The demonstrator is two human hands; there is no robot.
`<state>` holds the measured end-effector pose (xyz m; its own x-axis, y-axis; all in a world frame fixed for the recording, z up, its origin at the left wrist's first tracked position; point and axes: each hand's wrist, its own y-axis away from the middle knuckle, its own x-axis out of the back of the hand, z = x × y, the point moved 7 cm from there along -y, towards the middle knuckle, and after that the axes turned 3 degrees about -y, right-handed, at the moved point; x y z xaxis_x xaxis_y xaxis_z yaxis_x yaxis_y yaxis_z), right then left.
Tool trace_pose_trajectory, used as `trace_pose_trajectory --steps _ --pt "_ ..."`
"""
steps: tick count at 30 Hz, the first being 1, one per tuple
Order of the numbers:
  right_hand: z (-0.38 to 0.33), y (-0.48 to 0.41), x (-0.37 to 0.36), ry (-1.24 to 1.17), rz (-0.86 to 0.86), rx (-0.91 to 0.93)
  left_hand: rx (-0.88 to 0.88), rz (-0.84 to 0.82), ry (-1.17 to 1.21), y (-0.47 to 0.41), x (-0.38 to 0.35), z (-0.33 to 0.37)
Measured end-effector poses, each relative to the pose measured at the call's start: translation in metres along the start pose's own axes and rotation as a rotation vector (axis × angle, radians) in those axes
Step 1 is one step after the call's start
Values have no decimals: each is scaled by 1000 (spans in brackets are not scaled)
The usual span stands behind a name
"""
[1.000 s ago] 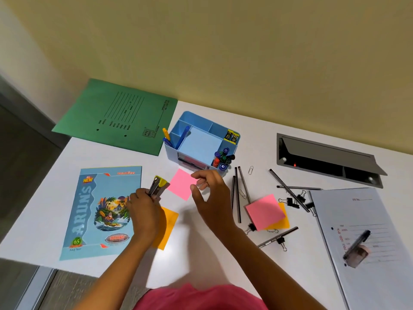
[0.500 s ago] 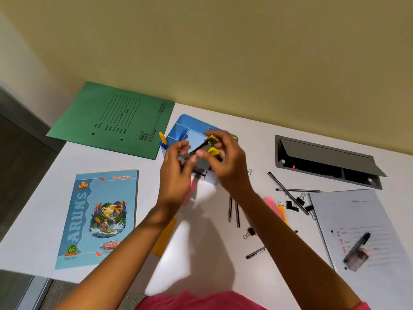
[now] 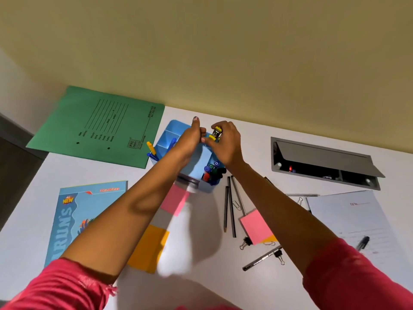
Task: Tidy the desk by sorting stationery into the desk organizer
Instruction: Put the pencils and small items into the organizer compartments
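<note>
Near edge of white tabletop (image 3: 223,276): orange sticky pad (image 3: 148,248) at 7 o'clock, pen with binder clip (image 3: 263,260) at 5. Mid: pink sticky pad (image 3: 256,227), two pencils (image 3: 230,209), notebook (image 3: 73,211) at 8. Far: blue desk organizer (image 3: 169,135) at 12, markers (image 3: 213,172) in its near-right compartment. Right hand (image 3: 225,146) fingers (image 3: 210,143) pinching yellow stapler (image 3: 216,134) above organizer's far-right corner. Left hand (image 3: 190,139) over organizer middle, fingers curled, thumb up, just beside stapler; holding anything, cannot tell. Green folder (image 3: 96,126) at 10.
</note>
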<state>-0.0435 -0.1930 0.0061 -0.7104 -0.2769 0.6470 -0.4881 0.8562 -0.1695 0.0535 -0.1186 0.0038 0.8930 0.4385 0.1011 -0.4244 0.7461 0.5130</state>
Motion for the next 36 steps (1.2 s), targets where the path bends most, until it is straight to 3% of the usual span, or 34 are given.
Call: trace_pose_trajectory --steps 3,11,20,24,29,36 --pt "12 4 -8 11 2 52 13 -4 -91 -10 -2 -5" --pt "20 5 -10 125 141 216 -19 7 -632 -18 -18 12" --pt "12 5 -6 161 226 342 -11 -6 -769 -19 -25 18" --pt "11 6 -3 159 194 373 -99 63 -846 -15 -26 26" --pt "27 9 9 -15 67 116 -170 146 -805 -10 -22 29" --pt "34 62 49 -78 202 12 -321 222 -398 30 -9 28"
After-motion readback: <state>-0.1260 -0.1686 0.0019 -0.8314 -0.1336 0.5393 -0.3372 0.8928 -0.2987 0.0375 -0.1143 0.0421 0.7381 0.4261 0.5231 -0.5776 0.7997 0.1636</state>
